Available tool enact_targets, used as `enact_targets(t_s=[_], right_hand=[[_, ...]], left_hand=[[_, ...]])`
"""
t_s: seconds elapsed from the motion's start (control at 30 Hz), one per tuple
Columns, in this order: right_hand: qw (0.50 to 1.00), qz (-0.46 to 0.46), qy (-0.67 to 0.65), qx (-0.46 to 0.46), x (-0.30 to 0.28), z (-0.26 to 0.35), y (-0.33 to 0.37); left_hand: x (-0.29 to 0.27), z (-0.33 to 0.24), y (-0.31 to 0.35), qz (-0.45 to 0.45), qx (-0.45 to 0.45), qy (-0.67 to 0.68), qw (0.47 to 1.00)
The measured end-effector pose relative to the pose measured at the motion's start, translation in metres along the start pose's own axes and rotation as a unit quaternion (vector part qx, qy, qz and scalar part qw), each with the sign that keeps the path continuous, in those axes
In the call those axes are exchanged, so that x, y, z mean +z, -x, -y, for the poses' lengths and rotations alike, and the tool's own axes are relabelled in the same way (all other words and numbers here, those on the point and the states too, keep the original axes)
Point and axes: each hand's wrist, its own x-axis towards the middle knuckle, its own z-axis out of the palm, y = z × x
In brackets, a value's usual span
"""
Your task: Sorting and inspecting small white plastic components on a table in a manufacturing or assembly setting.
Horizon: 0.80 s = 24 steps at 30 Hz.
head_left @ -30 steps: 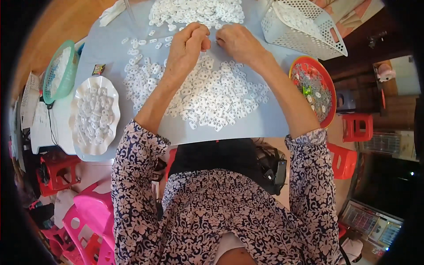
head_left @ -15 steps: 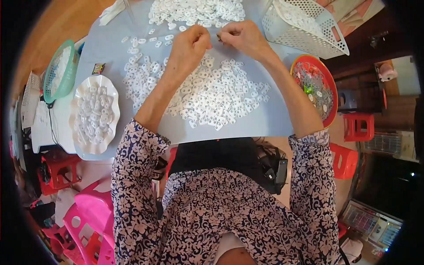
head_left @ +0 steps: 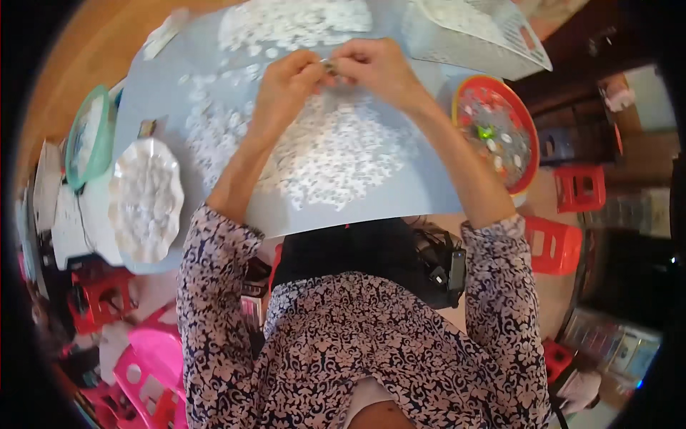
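My left hand (head_left: 289,82) and my right hand (head_left: 379,68) meet over the table, fingertips pinched together. Between them is a small piece (head_left: 329,66), partly pale and partly dark, metal-looking, at my right fingertips. What the left fingers grip is mostly hidden and blurred. Below and around my hands lies a wide spread of small white plastic pieces (head_left: 343,157), oval with two holes each. Another heap of the same pieces (head_left: 296,25) lies beyond my hands.
A scalloped white dish (head_left: 174,207) of white pieces stands left, near a small dark packet (head_left: 147,129). Beyond the table is a green basket (head_left: 107,136). At right are a red bowl (head_left: 530,154) of grey metal parts and a white perforated basket (head_left: 471,57). Red stools (head_left: 554,247) stand beyond.
My hands have come together from a small gap, the right one moving left to meet the left. The whole view has shifted slightly and blurred.
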Motion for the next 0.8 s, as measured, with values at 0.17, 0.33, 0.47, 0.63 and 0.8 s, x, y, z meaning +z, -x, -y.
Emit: enact_targets(t_s=[0.17, 0.33, 0.47, 0.63, 0.8], right_hand=[[0.993, -0.058, 0.063, -0.078, 0.014, -0.012, -0.003], [0.997, -0.058, 0.046, -0.031, 0.009, 0.003, 0.009], [0.995, -0.050, 0.050, -0.065, 0.006, 0.000, 0.010], [0.976, -0.075, 0.114, -0.172, 0.008, 0.000, 0.012], [0.960, -0.101, 0.120, -0.231, 0.009, 0.001, 0.011]], left_hand=[[-0.005, -0.005, 0.002, 0.025, -0.021, -0.058, 0.998], [-0.002, -0.001, 0.001, 0.042, -0.010, -0.015, 0.999], [-0.001, -0.005, 0.003, 0.063, -0.040, 0.060, 0.995], [-0.010, 0.002, -0.002, 0.127, -0.220, 0.243, 0.936], [-0.010, 0.002, -0.001, 0.123, -0.176, 0.365, 0.906]])
